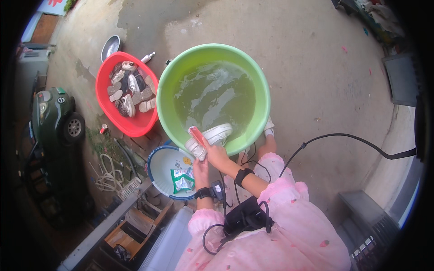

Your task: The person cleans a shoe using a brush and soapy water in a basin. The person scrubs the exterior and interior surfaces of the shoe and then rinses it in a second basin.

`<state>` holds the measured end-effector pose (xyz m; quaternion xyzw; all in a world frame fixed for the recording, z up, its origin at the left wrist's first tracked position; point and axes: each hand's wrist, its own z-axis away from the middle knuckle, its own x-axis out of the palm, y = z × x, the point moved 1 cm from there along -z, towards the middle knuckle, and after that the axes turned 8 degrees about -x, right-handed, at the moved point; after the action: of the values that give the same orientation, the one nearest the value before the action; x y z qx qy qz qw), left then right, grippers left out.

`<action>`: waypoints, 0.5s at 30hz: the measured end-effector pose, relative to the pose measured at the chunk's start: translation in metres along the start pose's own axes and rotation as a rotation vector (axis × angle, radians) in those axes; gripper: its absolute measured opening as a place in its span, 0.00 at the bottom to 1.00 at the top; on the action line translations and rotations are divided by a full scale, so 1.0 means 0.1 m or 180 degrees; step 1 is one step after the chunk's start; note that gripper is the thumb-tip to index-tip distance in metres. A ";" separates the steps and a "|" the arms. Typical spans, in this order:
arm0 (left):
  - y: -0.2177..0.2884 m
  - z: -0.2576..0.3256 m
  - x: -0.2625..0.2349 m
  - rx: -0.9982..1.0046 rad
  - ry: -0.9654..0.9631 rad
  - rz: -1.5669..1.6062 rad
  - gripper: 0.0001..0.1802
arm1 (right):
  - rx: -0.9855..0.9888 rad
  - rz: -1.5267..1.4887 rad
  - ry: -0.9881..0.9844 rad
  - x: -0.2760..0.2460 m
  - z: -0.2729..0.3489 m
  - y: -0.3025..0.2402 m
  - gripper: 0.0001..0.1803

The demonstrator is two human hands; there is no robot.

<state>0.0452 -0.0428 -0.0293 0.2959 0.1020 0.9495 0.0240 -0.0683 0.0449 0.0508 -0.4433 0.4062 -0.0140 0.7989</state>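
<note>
A white shoe (217, 134) lies across the near rim of a large green tub (264, 92). Murky water (212, 99) with pale suds fills the tub's bottom. My left hand (200, 166) is closed on the end of the shoe nearest me, just outside the rim. In my right hand (217, 156) is a red brush (197, 135), its fingers wrapped around one end. The brush lies over the shoe, and its bristles are hidden. My right forearm comes in from the right, beside the left one.
Left of the tub stands a red basin (106, 106) holding several shoes (129, 106). A metal bowl (110, 47) and white bottle (148, 57) are behind it. Nearer me, a blue-and-white basin (158, 169) holds a green-and-white packet (183, 180). A dark green car (52, 135) stands far left. A black cable (343, 134) stretches rightward.
</note>
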 end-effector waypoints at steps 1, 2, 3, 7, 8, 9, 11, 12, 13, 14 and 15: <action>-0.02 0.00 0.13 0.0141 0.0146 0.0135 0.17 | 0.0293 -0.0011 0.0118 0.11 -0.05 0.21 0.33; -0.04 0.02 0.26 0.0284 0.0288 0.0268 0.19 | 0.0582 -0.0020 0.0239 0.21 -0.09 0.41 0.32; -0.05 0.05 0.25 0.0373 0.0180 -0.0106 0.16 | 0.0793 0.0066 0.0285 0.17 -0.11 0.46 0.33; -0.08 0.12 0.21 0.0538 0.0256 -0.0193 0.16 | 0.0461 0.0152 0.0009 0.12 -0.17 0.19 0.33; -0.08 0.23 0.15 0.0773 0.0206 -0.1432 0.15 | 0.0475 0.0153 0.0004 0.10 -0.10 0.05 0.33; -0.08 0.31 0.18 0.1006 0.0141 -0.2668 0.14 | 0.0145 0.0149 -0.0102 0.08 -0.02 -0.09 0.35; -0.07 0.37 0.26 0.0905 0.0101 -0.2731 0.14 | -0.0181 0.0150 -0.0212 0.10 0.02 -0.13 0.37; -0.05 0.41 0.33 0.0820 0.0054 -0.2806 0.13 | -0.0181 0.0144 -0.0193 0.13 0.00 -0.09 0.37; 0.01 0.34 0.24 0.0867 0.0061 -0.2801 0.13 | -0.0220 0.0131 -0.0183 0.15 -0.04 -0.12 0.38; 0.06 0.21 0.12 0.0795 0.0012 -0.2519 0.13 | -0.0265 0.0130 -0.0176 0.16 -0.11 -0.13 0.38; 0.09 0.15 -0.01 0.0699 -0.0022 -0.2235 0.13 | -0.0148 0.0215 -0.0132 0.18 -0.19 -0.13 0.38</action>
<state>0.0551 -0.0490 -0.0159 0.2468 0.2986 0.8658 0.3168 -0.0645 0.0171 0.0430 -0.4479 0.4046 0.0317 0.7967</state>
